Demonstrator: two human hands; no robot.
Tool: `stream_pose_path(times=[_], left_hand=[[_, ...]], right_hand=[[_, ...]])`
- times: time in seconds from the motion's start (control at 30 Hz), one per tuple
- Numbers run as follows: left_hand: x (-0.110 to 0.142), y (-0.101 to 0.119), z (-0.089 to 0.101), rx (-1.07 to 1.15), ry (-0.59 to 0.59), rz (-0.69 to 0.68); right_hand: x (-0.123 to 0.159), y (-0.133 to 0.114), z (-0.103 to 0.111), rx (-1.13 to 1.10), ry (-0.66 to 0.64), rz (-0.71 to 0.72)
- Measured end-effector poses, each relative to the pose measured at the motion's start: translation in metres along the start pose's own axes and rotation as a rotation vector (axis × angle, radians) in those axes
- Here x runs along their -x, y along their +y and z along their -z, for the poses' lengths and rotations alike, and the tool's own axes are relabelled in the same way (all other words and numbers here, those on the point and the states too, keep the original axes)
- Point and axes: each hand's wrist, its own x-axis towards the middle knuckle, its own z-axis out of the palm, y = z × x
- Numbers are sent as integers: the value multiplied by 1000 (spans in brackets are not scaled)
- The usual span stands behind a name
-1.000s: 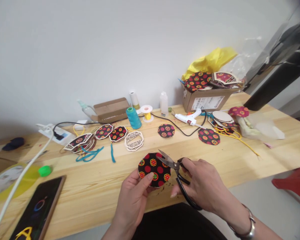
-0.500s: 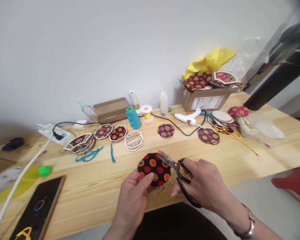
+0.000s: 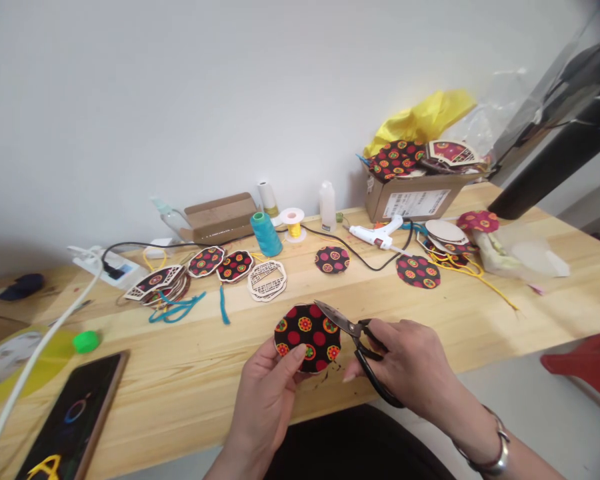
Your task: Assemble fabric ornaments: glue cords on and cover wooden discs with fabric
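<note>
My left hand pinches a round, scallop-edged piece covered in black fabric with red dots and orange flowers. The thumb lies on its face, and the fingers are hidden behind it. My right hand is wrapped round the black handles of a pair of scissors. The blades lie at the upper right edge of the fabric piece, pointing up and left; I cannot tell whether they touch it. Small dark scraps lie on the table just below the piece.
Across the wooden table stand a teal thread cone, a yellow thread spool, a white glue gun and a filled cardboard box. Fabric rounds and a wooden lattice piece lie behind my hands. A phone lies at left.
The view has shifted very slightly. The scissor blades look closer together than before, while both hands and the fabric piece stay nearly in place.
</note>
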Motion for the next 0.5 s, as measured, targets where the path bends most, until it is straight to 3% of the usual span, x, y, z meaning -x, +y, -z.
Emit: stream_pose_path(times=[0.1, 0.23, 0.5], left_hand=[[0, 1, 2, 7, 24, 5], [-2, 2, 5, -5, 68, 19], [-7, 4, 9, -8, 129, 53]], right_hand=[[-2, 4, 2, 25, -99, -113], [-7, 23, 11, 221, -311, -251], [8, 98, 47, 268, -680, -300]])
